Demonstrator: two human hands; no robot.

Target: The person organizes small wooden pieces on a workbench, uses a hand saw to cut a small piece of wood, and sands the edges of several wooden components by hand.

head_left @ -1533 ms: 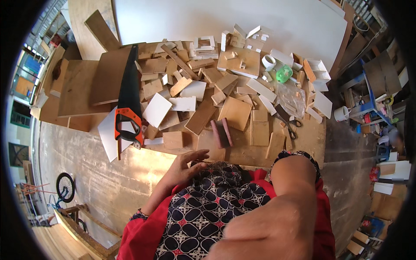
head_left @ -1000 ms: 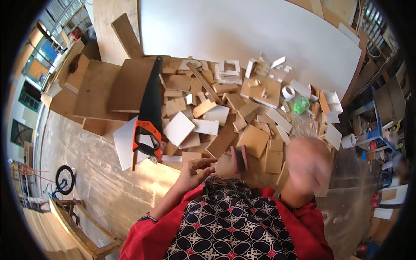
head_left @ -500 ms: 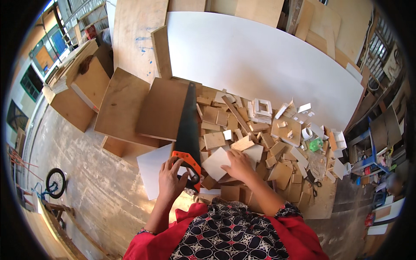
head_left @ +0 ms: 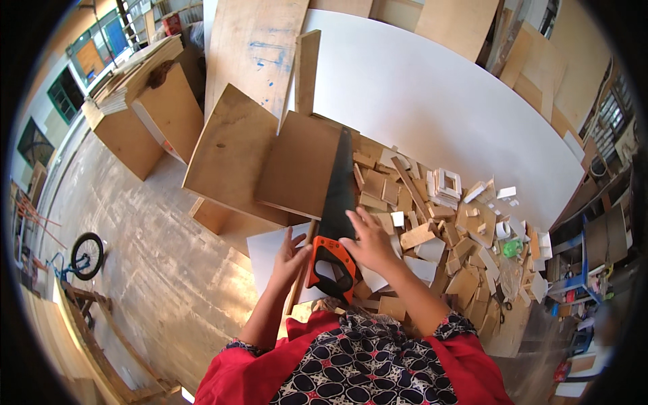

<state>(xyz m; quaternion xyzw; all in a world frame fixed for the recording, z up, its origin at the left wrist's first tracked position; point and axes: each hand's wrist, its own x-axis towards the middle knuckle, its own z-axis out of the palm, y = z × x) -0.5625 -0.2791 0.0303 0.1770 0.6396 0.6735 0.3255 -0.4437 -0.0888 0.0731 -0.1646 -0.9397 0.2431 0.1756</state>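
A handsaw with an orange-and-black handle point(head_left: 322, 248) and dark blade point(head_left: 338, 196) lies among the offcuts, partly under a brown board point(head_left: 297, 162). My left hand point(head_left: 290, 260) is open just left of the handle, near a narrow wooden strip point(head_left: 292, 300) and a white sheet point(head_left: 266, 260). My right hand point(head_left: 371, 246) is open at the handle's upper right, fingers spread over the lower blade; its thumb appears to touch the handle, though contact is unclear.
Offcuts point(head_left: 462, 287), scissors point(head_left: 506, 310) and a green plastic object point(head_left: 513, 247) cover the right of the worktable. A tilted plywood panel point(head_left: 223, 155) and stacked plywood point(head_left: 121, 135) stand left, a large white board point(head_left: 439, 88) behind. A bicycle point(head_left: 86, 256) is at far left.
The view has swung leftward. My left hand has come off the saw handle and opened beside it. My right hand has moved from a white offcut up to the saw.
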